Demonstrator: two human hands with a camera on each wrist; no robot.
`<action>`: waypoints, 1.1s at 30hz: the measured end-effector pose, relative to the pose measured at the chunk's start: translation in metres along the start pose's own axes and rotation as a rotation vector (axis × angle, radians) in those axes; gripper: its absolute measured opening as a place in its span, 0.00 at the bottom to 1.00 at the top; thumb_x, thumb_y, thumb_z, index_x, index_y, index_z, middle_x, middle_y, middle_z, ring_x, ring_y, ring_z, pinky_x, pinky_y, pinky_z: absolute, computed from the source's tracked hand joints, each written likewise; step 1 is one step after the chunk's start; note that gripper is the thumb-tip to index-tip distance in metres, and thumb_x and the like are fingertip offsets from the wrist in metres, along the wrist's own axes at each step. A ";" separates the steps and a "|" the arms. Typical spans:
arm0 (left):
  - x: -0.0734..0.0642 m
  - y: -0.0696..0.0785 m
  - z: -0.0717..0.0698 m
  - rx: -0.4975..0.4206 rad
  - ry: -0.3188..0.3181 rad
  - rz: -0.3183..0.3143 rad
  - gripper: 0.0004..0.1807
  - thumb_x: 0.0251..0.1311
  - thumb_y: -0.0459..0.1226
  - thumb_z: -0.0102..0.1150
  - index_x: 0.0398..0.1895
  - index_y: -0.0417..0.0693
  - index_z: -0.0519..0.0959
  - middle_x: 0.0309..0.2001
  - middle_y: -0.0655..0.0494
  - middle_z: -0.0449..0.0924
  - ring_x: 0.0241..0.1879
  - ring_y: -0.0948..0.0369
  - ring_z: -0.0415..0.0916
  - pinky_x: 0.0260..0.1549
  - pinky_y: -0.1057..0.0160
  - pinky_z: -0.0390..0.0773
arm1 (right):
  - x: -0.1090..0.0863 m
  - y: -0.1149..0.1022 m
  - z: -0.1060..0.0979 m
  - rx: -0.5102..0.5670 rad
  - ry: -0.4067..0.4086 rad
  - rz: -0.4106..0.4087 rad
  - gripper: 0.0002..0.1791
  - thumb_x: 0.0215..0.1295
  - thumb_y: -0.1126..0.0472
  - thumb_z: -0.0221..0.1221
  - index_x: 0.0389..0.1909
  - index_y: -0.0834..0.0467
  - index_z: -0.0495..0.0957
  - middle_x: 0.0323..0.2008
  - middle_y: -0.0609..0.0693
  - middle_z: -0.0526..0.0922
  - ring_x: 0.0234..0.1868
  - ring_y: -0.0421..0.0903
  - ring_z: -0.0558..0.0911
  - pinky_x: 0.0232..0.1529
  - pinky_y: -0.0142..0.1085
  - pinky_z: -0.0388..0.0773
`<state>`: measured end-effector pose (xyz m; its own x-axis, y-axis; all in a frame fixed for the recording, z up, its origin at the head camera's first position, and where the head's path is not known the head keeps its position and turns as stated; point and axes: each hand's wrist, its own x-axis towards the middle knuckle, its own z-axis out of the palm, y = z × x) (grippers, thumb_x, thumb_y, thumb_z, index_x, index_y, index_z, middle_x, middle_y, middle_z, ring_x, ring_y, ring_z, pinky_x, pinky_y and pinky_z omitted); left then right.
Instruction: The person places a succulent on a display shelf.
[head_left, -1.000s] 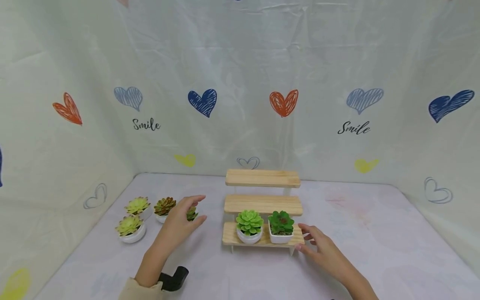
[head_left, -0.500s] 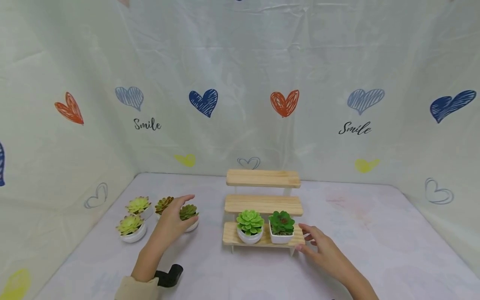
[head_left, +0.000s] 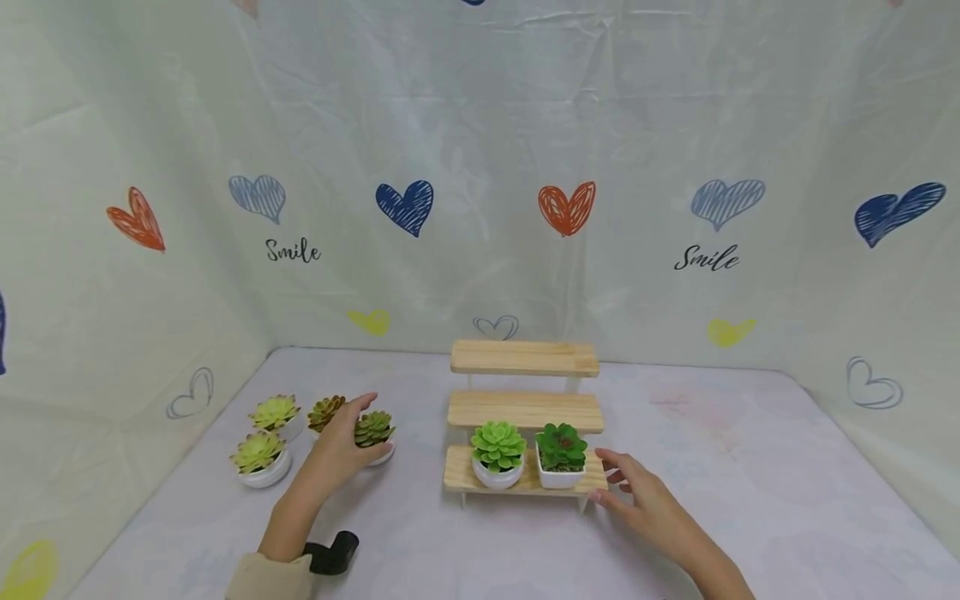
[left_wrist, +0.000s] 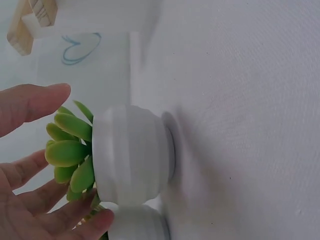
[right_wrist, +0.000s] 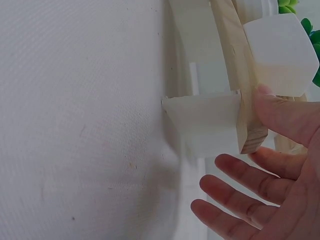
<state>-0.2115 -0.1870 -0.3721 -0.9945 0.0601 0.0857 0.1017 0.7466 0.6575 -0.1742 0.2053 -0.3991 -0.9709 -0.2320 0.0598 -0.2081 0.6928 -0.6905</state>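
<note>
In the head view, my left hand point(head_left: 338, 448) reaches round a dark green succulent point(head_left: 374, 428) in a white pot. Seen from the left wrist, its fingers point(left_wrist: 50, 197) lie behind the leaves of the potted succulent point(left_wrist: 70, 145), and the thumb stands apart on the other side. The pot point(left_wrist: 132, 155) rests on the table. My right hand point(head_left: 642, 498) holds the right end of the lowest board of a three-tier wooden plant stand point(head_left: 525, 481). From the right wrist, the thumb touches the board point(right_wrist: 250, 107) and the index finger sits behind its end.
On the lowest board stand a bright green succulent point(head_left: 498, 450) in a round pot and a darker one point(head_left: 561, 454) in a square pot. Two yellow-green succulents point(head_left: 257, 457) and a brownish one point(head_left: 326, 412) stand at the left. A heart-printed curtain point(head_left: 480, 167) hangs behind.
My left hand has moved left and slightly down, from in front of the dark green succulent to round it. My right hand stays at the stand's end.
</note>
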 end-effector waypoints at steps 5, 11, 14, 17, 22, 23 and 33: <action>0.001 -0.004 0.002 -0.005 -0.013 -0.011 0.42 0.53 0.35 0.64 0.68 0.38 0.54 0.65 0.32 0.59 0.64 0.36 0.56 0.59 0.37 0.61 | 0.001 0.000 0.000 0.005 -0.001 0.006 0.34 0.58 0.53 0.63 0.61 0.65 0.65 0.49 0.55 0.75 0.47 0.48 0.77 0.47 0.42 0.77; 0.001 -0.008 0.004 -0.004 -0.032 -0.032 0.44 0.51 0.36 0.66 0.68 0.37 0.53 0.64 0.31 0.60 0.63 0.36 0.58 0.58 0.37 0.62 | 0.000 0.001 0.001 0.008 0.006 0.012 0.33 0.57 0.54 0.63 0.61 0.64 0.66 0.49 0.55 0.76 0.47 0.48 0.77 0.46 0.42 0.77; 0.002 -0.009 0.004 -0.009 -0.043 -0.044 0.44 0.50 0.37 0.67 0.68 0.37 0.53 0.63 0.30 0.61 0.61 0.35 0.60 0.56 0.37 0.65 | 0.000 0.001 0.001 0.008 -0.001 0.018 0.33 0.57 0.54 0.63 0.61 0.64 0.66 0.49 0.55 0.76 0.47 0.48 0.77 0.47 0.42 0.77; 0.001 -0.011 0.004 -0.019 -0.054 -0.055 0.45 0.50 0.36 0.67 0.68 0.37 0.53 0.61 0.30 0.63 0.57 0.36 0.65 0.51 0.41 0.70 | 0.000 0.001 0.001 0.010 -0.005 0.019 0.34 0.57 0.53 0.63 0.61 0.65 0.65 0.49 0.55 0.75 0.47 0.49 0.77 0.47 0.42 0.78; 0.001 -0.013 0.004 -0.028 -0.085 -0.074 0.46 0.49 0.38 0.69 0.69 0.40 0.54 0.60 0.31 0.65 0.44 0.45 0.73 0.37 0.51 0.76 | 0.001 0.001 0.001 0.005 -0.004 0.030 0.34 0.57 0.52 0.63 0.61 0.64 0.66 0.49 0.55 0.75 0.47 0.48 0.77 0.47 0.42 0.77; 0.001 -0.014 0.004 -0.030 -0.094 -0.076 0.46 0.48 0.39 0.69 0.69 0.40 0.54 0.60 0.31 0.65 0.41 0.48 0.74 0.34 0.53 0.76 | 0.001 0.001 0.001 0.004 -0.005 0.020 0.34 0.58 0.52 0.62 0.61 0.64 0.65 0.49 0.55 0.75 0.47 0.48 0.77 0.47 0.42 0.77; 0.003 -0.022 0.011 -0.052 -0.138 -0.045 0.43 0.46 0.37 0.71 0.65 0.37 0.60 0.48 0.38 0.72 0.29 0.59 0.68 0.25 0.63 0.69 | 0.000 0.001 0.001 -0.011 0.001 -0.001 0.34 0.58 0.52 0.62 0.61 0.65 0.65 0.49 0.56 0.75 0.47 0.49 0.77 0.47 0.42 0.78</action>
<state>-0.2167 -0.1963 -0.3946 -0.9917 0.1204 -0.0457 0.0547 0.7152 0.6968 -0.1747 0.2055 -0.4004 -0.9708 -0.2321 0.0610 -0.2103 0.6999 -0.6826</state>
